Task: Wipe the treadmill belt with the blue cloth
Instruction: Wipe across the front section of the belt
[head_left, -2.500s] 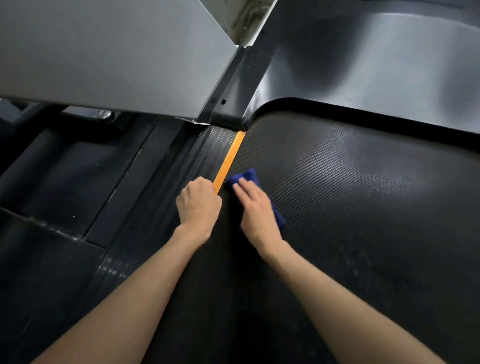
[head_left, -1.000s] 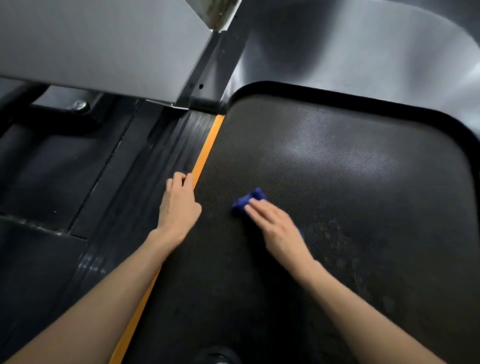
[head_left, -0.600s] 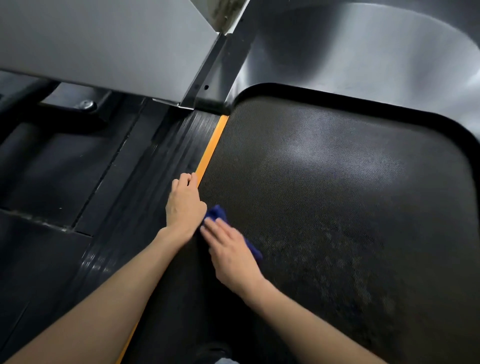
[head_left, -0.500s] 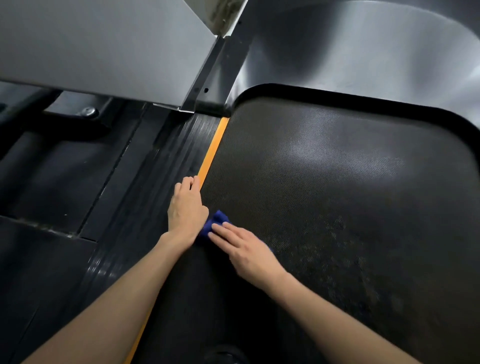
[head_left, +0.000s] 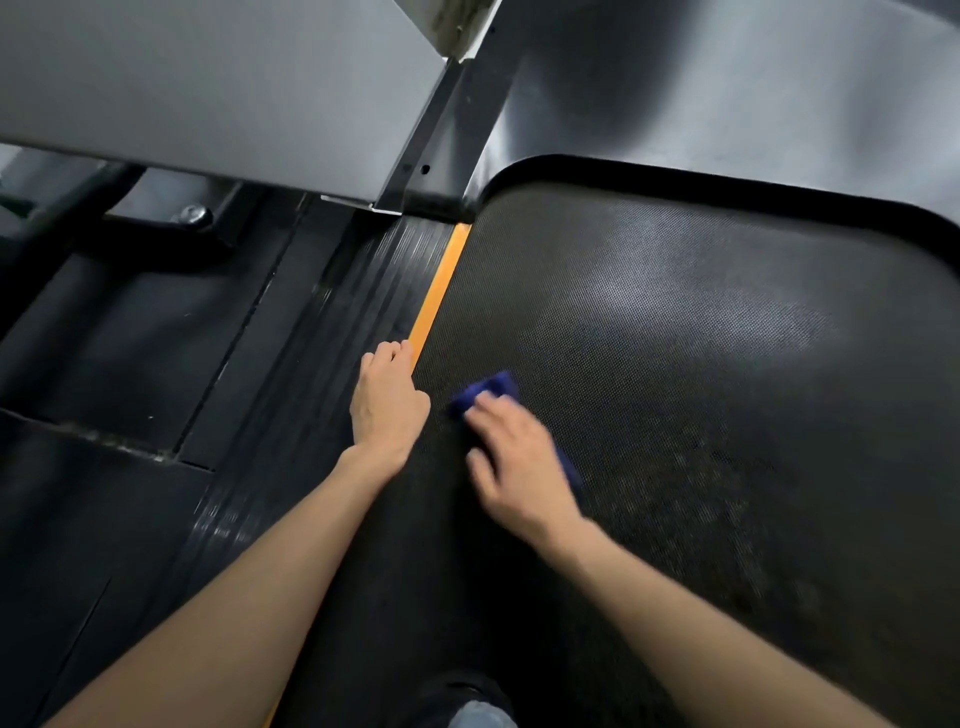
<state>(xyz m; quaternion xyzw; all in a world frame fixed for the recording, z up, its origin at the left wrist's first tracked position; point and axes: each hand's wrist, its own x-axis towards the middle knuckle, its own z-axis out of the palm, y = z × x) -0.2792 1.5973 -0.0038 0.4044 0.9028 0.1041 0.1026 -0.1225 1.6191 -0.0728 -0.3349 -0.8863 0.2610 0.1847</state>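
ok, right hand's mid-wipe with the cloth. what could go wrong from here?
1. The blue cloth is bunched under the right hand; it may slip out, leaving bare fingers rubbing the treadmill belt.
2. The left hand rests on the orange strip right beside the cloth; a leftward stroke could bump it and skip that edge.
3. The speckled patch on the right could get missed.

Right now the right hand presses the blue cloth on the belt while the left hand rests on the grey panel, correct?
No: the head view shows the left hand resting on the ribbed side rail beside the orange stripe, not the grey panel. The right hand presses the blue cloth on the belt.
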